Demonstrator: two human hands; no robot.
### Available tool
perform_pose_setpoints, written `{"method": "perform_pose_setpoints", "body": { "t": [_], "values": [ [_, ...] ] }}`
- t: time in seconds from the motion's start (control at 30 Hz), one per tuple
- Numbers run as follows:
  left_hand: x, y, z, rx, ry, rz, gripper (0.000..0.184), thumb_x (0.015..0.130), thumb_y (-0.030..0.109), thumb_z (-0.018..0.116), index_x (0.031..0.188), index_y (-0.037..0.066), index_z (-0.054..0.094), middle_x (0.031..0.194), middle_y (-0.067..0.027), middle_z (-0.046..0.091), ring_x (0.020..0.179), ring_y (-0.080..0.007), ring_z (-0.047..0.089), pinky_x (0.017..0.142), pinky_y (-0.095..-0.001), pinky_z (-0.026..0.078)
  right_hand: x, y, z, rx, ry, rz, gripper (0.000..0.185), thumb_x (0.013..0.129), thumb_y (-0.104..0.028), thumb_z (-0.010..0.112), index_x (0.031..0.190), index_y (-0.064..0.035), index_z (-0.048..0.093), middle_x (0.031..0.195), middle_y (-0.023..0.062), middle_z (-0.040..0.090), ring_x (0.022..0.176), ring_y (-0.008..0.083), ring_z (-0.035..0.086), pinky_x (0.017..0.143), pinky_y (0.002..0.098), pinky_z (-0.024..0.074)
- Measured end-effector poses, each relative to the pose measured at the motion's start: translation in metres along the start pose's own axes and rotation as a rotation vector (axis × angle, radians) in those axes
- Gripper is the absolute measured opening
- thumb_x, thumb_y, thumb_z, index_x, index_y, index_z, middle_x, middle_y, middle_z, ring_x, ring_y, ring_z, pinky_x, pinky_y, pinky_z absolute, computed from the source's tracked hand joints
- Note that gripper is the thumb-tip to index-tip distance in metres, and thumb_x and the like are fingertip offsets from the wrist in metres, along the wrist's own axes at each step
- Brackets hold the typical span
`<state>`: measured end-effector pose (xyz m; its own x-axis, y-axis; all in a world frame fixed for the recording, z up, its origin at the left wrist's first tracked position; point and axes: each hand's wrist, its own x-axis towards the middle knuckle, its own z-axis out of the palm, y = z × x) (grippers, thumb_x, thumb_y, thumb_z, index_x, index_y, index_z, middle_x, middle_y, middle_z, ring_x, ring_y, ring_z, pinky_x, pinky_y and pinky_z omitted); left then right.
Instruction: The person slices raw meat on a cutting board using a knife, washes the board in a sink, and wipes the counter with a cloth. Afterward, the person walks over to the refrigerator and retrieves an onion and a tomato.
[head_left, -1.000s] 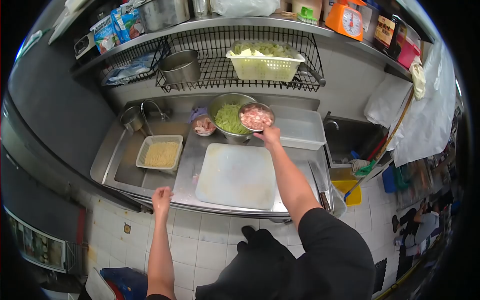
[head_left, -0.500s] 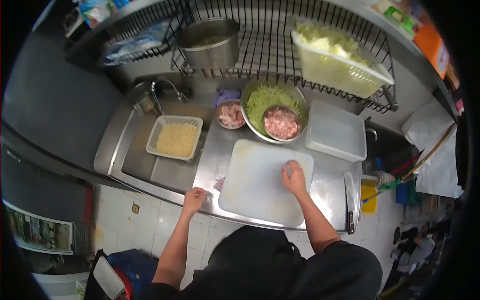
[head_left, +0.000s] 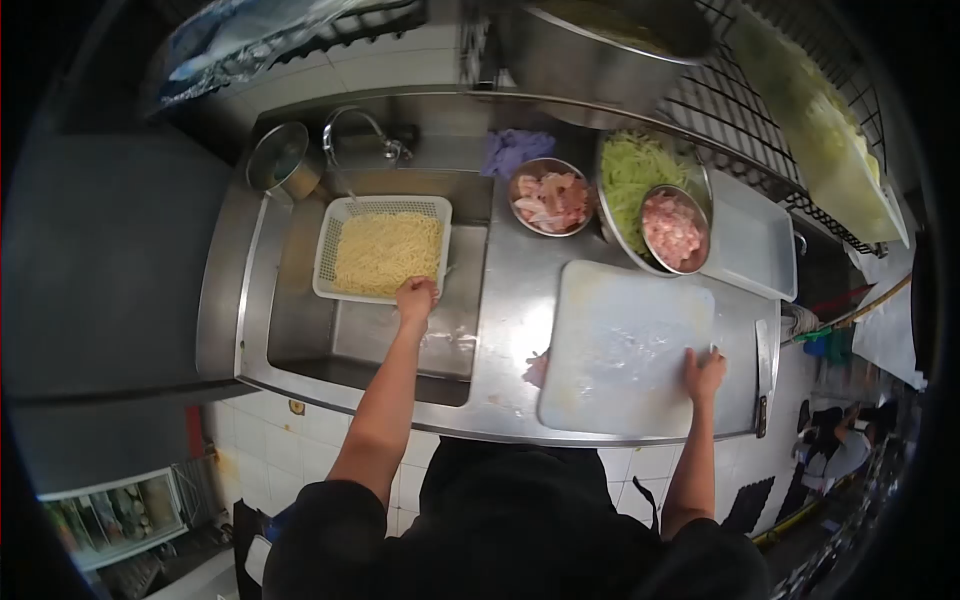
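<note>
My left hand (head_left: 418, 298) is at the near right corner of a white plastic basket (head_left: 322, 265) standing in the sink. Its fingers are curled together, and whatever they may hold is hidden. Pale yellow noodles (head_left: 385, 250) lie heaped in the basket. On the right, my right hand (head_left: 705, 372) rests at the right edge of a white cutting board (head_left: 630, 350), thumb and fingers apart. A knife (head_left: 764, 375) lies on the counter to the right of this hand, blade pointing away from me.
Behind the board stand a bowl of sliced meat (head_left: 550, 197), shredded greens (head_left: 630, 180) in a large bowl, a bowl of minced meat (head_left: 672, 230) and a white tub (head_left: 750, 240). A faucet (head_left: 360, 130) arches over the sink (head_left: 375, 345). A rack with a large pot (head_left: 600, 65) hangs above.
My left hand has moved forward from the counter's front edge to the noodle basket. My right hand has shifted to the board's right edge. The view has turned left and come closer.
</note>
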<state>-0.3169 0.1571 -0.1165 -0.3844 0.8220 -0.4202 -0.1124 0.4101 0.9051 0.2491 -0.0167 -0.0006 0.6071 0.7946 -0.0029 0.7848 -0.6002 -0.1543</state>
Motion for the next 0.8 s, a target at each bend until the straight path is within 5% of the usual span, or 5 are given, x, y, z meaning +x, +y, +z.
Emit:
{"method": "perform_pose_setpoints", "body": {
  "t": [0.17, 0.37, 0.53, 0.67, 0.8],
  "values": [
    [0.054, -0.026, -0.05, 0.539, 0.392, 0.329, 0.014, 0.08, 0.011, 0.063, 0.084, -0.001, 0.067, 0.078, -0.0151, 0.069, 0.071, -0.0286, 0.067, 0.068, -0.0372, 0.052, -0.044, -0.038, -0.025, -0.059, 0.149, 0.124, 0.05, 0.083, -0.031, 0.07, 0.12, -0.0009, 0.056, 0.111, 0.0233, 0.057, 0.108, 0.0404, 0.054, 0.09, 0.0473, 0.045],
    [0.137, -0.034, -0.143, 1.04, 0.084, 0.219, 0.015, 0.075, 0.012, 0.062, 0.082, 0.002, 0.071, 0.092, -0.0201, 0.071, 0.088, -0.0346, 0.068, 0.074, -0.042, 0.053, -0.111, -0.145, -0.041, 0.207, 0.052, -0.302, 0.022, 0.083, -0.015, 0.069, 0.101, -0.0028, 0.063, 0.106, 0.0197, 0.059, 0.102, 0.0391, 0.055, 0.088, 0.0463, 0.0447],
    [0.183, 0.04, -0.102, 0.74, -0.202, 0.037, 0.013, 0.08, 0.008, 0.061, 0.087, 0.0, 0.069, 0.078, -0.0144, 0.069, 0.069, -0.025, 0.066, 0.064, -0.0374, 0.054, -0.137, -0.158, -0.043, 0.177, -0.056, -0.28, 0.024, 0.081, -0.015, 0.071, 0.101, -0.0032, 0.063, 0.102, 0.0198, 0.058, 0.1, 0.0385, 0.055, 0.088, 0.047, 0.0445],
    [0.21, 0.082, -0.055, -0.197, -0.524, 0.101, 0.011, 0.088, 0.003, 0.056, 0.093, 0.003, 0.066, 0.084, -0.0105, 0.067, 0.066, -0.0199, 0.063, 0.052, -0.0321, 0.047, -0.118, -0.099, -0.025, 0.052, 0.007, -0.09, 0.037, 0.08, -0.021, 0.072, 0.108, 0.0001, 0.06, 0.1, 0.0228, 0.058, 0.094, 0.0369, 0.057, 0.083, 0.0458, 0.0466],
    [0.232, 0.105, -0.018, -0.042, -0.239, 0.239, 0.019, 0.094, 0.017, 0.058, 0.092, -0.001, 0.065, 0.08, -0.0087, 0.064, 0.065, -0.0239, 0.06, 0.061, -0.0384, 0.048, -0.062, 0.014, 0.027, -0.111, 0.118, 0.049, 0.052, 0.083, -0.033, 0.07, 0.118, 0.0043, 0.058, 0.109, 0.0282, 0.059, 0.101, 0.0404, 0.057, 0.086, 0.0458, 0.0468]
  ]
}}
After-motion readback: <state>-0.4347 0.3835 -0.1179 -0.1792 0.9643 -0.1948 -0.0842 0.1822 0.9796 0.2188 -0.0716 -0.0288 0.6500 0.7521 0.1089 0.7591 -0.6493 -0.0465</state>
